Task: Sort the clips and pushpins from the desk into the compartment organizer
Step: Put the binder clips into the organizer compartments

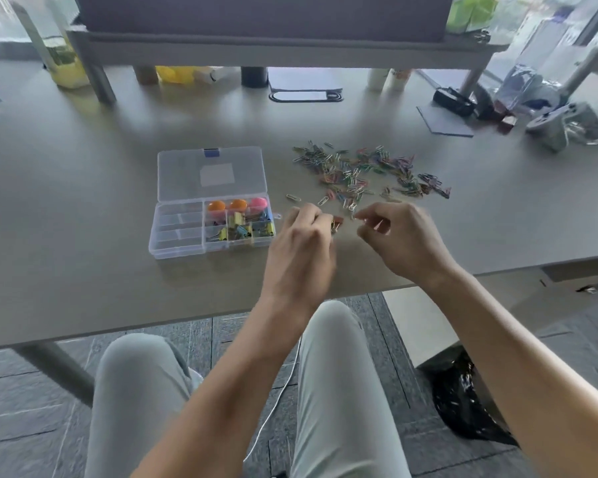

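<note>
A clear plastic compartment organizer (176,243) lies open on the grey desk, its lid (211,174) folded back. Its right compartments hold round orange and pink pushpins (237,205) and coloured binder clips (242,229); the left compartments look empty. A wide scatter of coloured paper clips (366,170) lies to the right of it. My left hand (301,243) hovers just right of the organizer, fingers curled round a small clip (337,222). My right hand (397,232) is beside it at the near edge of the scatter, pinching a paper clip (359,217) that is blurred.
A raised shelf (283,50) spans the back of the desk with bottles and a dark cup under it. A game controller (567,122), bags and small items crowd the far right. The desk edge (187,322) runs just above my knees.
</note>
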Available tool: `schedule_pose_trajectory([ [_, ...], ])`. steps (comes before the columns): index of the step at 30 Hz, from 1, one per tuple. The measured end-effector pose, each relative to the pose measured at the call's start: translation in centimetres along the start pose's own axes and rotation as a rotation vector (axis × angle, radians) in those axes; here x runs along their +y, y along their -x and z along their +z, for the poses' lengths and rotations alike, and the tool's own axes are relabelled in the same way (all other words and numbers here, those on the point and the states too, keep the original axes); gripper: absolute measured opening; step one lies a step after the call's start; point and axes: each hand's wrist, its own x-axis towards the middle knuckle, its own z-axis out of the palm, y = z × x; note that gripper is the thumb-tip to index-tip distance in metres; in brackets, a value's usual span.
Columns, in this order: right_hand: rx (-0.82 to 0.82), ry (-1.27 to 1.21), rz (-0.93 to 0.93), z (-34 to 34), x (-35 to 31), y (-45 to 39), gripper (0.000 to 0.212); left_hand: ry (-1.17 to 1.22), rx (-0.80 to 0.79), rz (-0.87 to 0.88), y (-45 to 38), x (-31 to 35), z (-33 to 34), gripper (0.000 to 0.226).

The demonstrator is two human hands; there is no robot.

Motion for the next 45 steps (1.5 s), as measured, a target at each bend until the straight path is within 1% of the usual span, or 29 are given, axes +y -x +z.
schedule_pose_trajectory([
  [3, -0.061, -0.015, -0.083, 0.5, 0.7, -0.9, 0.033, -0.072, -0.092, -0.007, -1.1, 0.3, 1.2, 0.032],
  [6, -0.072, -0.032, -0.129, 1.0, 1.0, -1.8, 0.034, -0.141, -0.129, -0.023, -1.4, -0.1, 1.6, 0.036],
  [8, -0.072, -0.041, -0.135, 1.3, 1.2, -2.3, 0.031, -0.142, -0.121, -0.054, -1.3, -0.4, 1.6, 0.03],
  [11, -0.065, -0.053, -0.141, 1.8, 1.1, -2.7, 0.028, -0.09, -0.087, -0.095, -0.9, -0.5, 1.2, 0.011],
  [16, -0.084, -0.032, -0.138, 2.1, 0.7, -2.8, 0.021, -0.011, -0.049, -0.154, -0.5, -0.2, 0.6, 0.009],
  [20, -0.056, -0.079, -0.113, 2.3, 0.8, -2.7, 0.016, 0.001, -0.046, -0.189, -0.4, 0.1, 0.4, 0.025],
  [25, 0.031, -0.189, -0.043, 2.3, 0.6, -1.7, 0.017, 0.013, -0.071, -0.202, -0.2, 0.0, 0.4, 0.016],
  [27, 0.055, -0.219, -0.018, 2.1, 0.3, -1.3, 0.014, 0.02, -0.054, -0.208, 0.1, 0.0, 0.4, 0.014],
  [33, 0.044, -0.297, 0.036, 2.0, -1.1, -0.7, 0.007, 0.068, 0.03, -0.186, 2.1, -0.3, -1.1, 0.015],
  [38, 0.04, -0.393, 0.049, 2.6, -4.5, -1.0, 0.005, 0.055, 0.134, -0.214, 3.9, -2.3, -3.6, 0.014],
  [42, 0.012, -0.444, 0.045, 3.8, -8.1, -1.6, 0.007, 0.056, 0.233, -0.238, 5.7, -5.2, -5.3, 0.018],
  [45, -0.019, -0.438, 0.039, 5.2, -10.8, -2.1, 0.008, 0.009, 0.235, -0.271, 6.9, -7.3, -6.4, 0.021],
])
